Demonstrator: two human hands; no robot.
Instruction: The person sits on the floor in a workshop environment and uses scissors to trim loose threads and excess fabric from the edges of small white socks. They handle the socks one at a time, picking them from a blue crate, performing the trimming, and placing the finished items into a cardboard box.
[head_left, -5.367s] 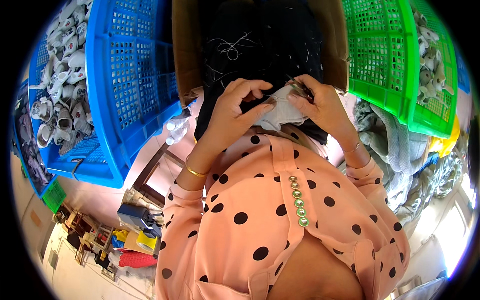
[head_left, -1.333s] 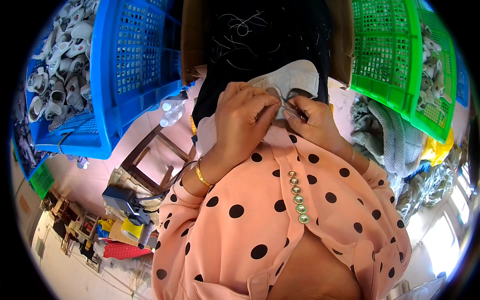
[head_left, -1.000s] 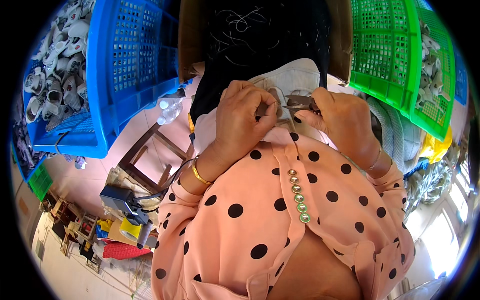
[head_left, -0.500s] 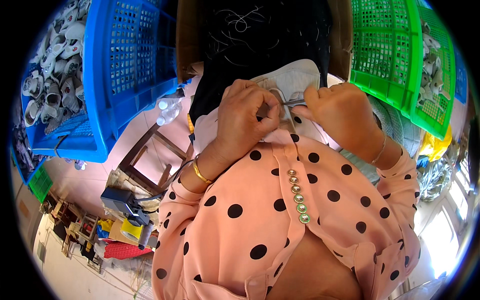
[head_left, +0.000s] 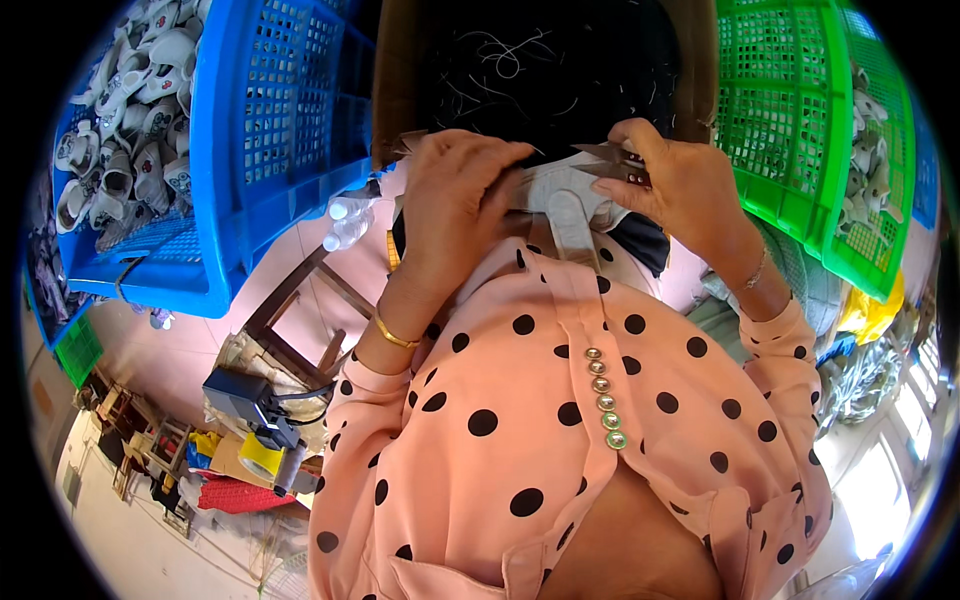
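Over my lap lies a white shoe upper (head_left: pixel 572 216) with a rounded strap, its far part against the dark cloth. My left hand (head_left: pixel 452 205) is at its left edge, index finger stretched toward the middle. That hand's lower fingers are smeared by motion, so its hold on the upper cannot be made out. My right hand (head_left: pixel 685 185) is closed around small dark thread snips (head_left: pixel 625 163), with the pointed blades toward the left hand. The snips are above the upper's right side.
Dark cloth (head_left: pixel 560 60) with loose white threads lies ahead, between cardboard sides (head_left: pixel 397 80). A blue crate (head_left: pixel 225 180) with many white shoe pieces (head_left: pixel 130 130) stands left, a green crate (head_left: pixel 790 120) right. Plastic bottles (head_left: pixel 348 222) and a wooden stool (head_left: pixel 300 300) are at lower left.
My hands have moved farther away from my body and apart from each other. The left hand has left its pinch near the blades, and the white upper now lies differently, its strap showing.
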